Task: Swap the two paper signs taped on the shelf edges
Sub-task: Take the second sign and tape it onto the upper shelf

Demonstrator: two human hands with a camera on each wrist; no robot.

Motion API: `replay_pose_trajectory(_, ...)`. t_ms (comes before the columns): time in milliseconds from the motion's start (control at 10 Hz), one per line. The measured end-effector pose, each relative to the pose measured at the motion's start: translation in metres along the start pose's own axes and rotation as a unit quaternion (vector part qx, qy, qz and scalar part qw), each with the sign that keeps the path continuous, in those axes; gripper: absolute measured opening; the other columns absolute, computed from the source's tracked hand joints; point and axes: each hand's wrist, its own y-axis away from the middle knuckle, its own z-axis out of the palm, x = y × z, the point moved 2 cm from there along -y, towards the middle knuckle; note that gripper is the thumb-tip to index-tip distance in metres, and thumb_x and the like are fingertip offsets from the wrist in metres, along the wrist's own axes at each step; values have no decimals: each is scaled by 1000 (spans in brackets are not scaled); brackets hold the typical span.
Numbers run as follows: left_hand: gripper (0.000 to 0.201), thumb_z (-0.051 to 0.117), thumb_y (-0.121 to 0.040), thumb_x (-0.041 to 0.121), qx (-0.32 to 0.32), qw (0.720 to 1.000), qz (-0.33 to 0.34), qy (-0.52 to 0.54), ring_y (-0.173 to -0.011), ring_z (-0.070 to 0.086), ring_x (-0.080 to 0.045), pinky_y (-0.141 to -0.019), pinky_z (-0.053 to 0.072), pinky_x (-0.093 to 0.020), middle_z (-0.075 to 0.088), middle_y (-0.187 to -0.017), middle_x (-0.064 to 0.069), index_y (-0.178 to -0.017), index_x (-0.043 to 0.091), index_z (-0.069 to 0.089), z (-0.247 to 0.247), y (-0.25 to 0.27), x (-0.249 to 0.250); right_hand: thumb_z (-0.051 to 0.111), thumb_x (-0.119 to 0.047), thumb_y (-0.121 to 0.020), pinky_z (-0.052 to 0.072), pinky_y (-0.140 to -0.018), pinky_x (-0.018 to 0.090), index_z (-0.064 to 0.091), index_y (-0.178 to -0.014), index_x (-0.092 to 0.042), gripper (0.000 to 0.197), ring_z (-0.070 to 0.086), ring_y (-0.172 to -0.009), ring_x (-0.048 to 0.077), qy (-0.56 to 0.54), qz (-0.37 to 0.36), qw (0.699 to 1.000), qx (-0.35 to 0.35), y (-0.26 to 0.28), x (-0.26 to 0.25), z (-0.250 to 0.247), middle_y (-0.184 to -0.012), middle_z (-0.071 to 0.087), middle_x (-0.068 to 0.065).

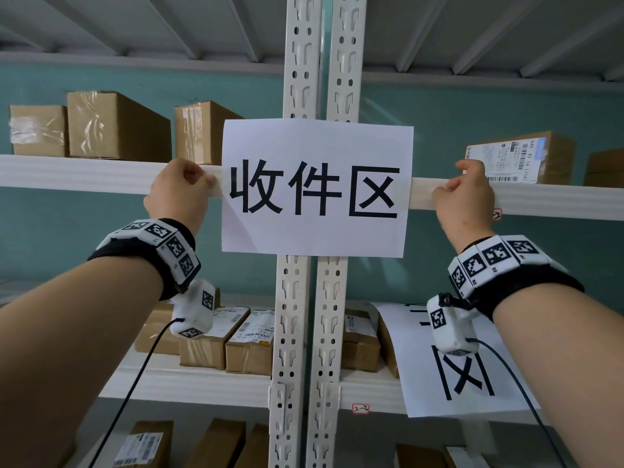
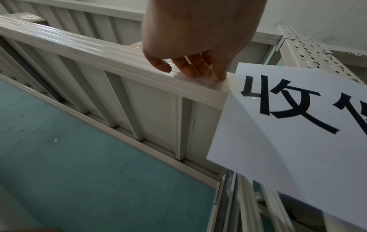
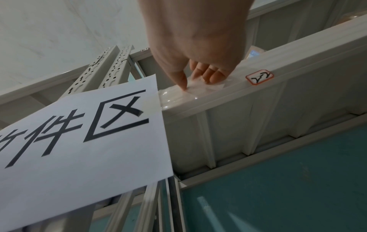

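A white paper sign (image 1: 315, 187) with three black characters hangs across the two uprights at the upper shelf edge (image 1: 84, 173). Clear tape (image 2: 210, 84) runs from each side of it onto the beam. My left hand (image 1: 199, 175) is at the sign's left side. Its fingertips (image 2: 198, 73) press on the tape end, thumb apart. My right hand (image 1: 461, 179) is at the right side. Its thumb and curled fingers (image 3: 214, 78) pinch wrinkled tape (image 3: 178, 98) next to the sign (image 3: 79, 141). A second sign (image 1: 456, 376) lies loose on the lower right shelf, leaning on boxes.
Cardboard boxes (image 1: 114, 126) stand on the upper shelf on the left, and a labelled parcel (image 1: 516, 157) on the right. More parcels (image 1: 236, 336) fill the lower shelf. Two perforated white uprights (image 1: 314, 62) run down the middle. A small red-framed label (image 3: 259, 76) sits right of my right hand.
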Motion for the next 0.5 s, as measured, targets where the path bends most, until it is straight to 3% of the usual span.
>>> replay_pose_trajectory(100, 29, 55, -87, 37, 24, 1000, -14, -16, -108, 57, -28, -97, 41, -46, 62, -116, -2, -112, 21, 56, 2, 1, 2, 49, -4, -82, 39, -103, 42, 43, -128, -7, 46, 50, -114, 35, 20, -11, 1000, 10, 4, 1, -1, -116, 58, 16)
replay_pose_trajectory(300, 68, 51, -82, 15, 56, 998, 14, 3, -134, 35, -30, -113, 25, -48, 30, -149, -7, -145, 21, 26, 8, 22, 28, 52, -8, -78, 38, -103, 45, 44, -127, -11, 49, 46, -119, 35, 47, -31, 997, 61, 15, 3, -4, -133, 46, 15)
replay_pose_trajectory(400, 66, 52, -84, 12, 1, 991, 129, 48, -140, 28, -25, -118, 18, -48, 30, -151, -7, -145, 18, 30, 24, 48, 60, 50, -11, -78, 34, -105, 41, 49, -123, -8, 45, 45, -122, 33, 40, -115, 991, 58, 26, -3, -3, -135, 47, 14)
replay_pose_trajectory(500, 53, 51, -86, 11, -60, 953, 292, 58, -136, 34, -22, -117, 25, -46, 42, -143, -6, -139, 14, 43, 49, 80, 99, 48, -13, -84, 34, -109, 40, 53, -118, -7, 35, 43, -126, 31, 28, -204, 978, 15, 36, -15, 9, -136, 47, 13)
